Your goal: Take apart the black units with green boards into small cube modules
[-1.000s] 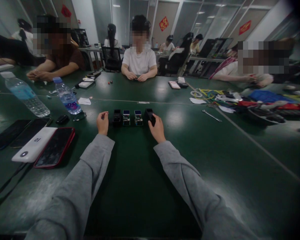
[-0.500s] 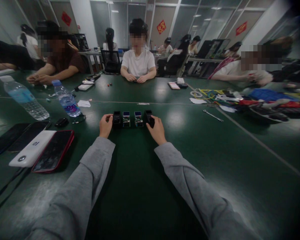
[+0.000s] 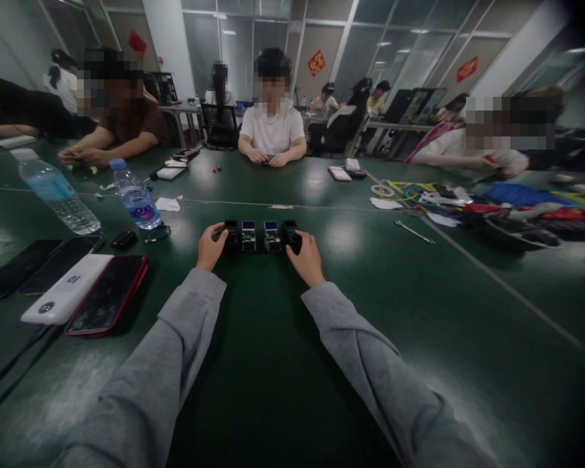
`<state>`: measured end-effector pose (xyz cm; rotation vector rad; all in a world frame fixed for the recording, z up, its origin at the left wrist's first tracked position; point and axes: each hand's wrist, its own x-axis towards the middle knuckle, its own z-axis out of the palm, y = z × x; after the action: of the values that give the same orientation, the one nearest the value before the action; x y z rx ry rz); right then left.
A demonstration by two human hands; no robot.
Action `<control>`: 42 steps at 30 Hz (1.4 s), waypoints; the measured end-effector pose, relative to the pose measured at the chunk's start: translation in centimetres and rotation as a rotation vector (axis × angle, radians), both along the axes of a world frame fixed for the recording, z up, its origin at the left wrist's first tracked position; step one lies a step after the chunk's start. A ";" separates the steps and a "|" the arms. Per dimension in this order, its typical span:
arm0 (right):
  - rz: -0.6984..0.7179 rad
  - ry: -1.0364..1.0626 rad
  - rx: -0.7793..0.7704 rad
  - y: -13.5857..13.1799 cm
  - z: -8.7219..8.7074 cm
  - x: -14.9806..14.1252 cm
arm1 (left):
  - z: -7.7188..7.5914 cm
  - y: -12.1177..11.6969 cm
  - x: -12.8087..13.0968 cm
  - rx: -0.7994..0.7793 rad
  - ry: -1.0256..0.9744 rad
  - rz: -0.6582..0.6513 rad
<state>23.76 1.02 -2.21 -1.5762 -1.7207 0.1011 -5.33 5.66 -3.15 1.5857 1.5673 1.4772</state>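
Two circuit boards [image 3: 248, 236] are flanked on the table [image 3: 409, 292] by two black boxes [image 3: 231, 235], one touched by the left hand [image 3: 211, 246], one by the right hand [image 3: 306, 257]; whether gripped cannot be told.

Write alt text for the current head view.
Left hand and right hand are at the outer ends of a row on a green table: a black box, two small circuit boards, another black box. Bottles and phones are on the left; people sit across.
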 end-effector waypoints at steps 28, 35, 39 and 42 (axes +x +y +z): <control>0.013 0.009 -0.020 0.3 -0.2 0.0 | 1.1 -0.8 0.6 -0.082 -0.083 -0.038; 0.019 -0.007 -0.016 0.2 -0.1 -0.1 | 1.3 -1.0 0.6 -0.090 -0.090 -0.028; 0.024 -0.022 0.023 0.3 -0.2 -0.1 | 1.2 -1.0 0.6 -0.086 -0.096 -0.032; 0.025 -0.029 0.021 0.3 -0.2 -0.1 | 1.1 -0.8 0.5 -0.081 -0.104 -0.036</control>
<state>23.64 1.27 -2.36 -1.5485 -1.7588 0.0731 -4.79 4.84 -2.09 1.4602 1.5124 1.4351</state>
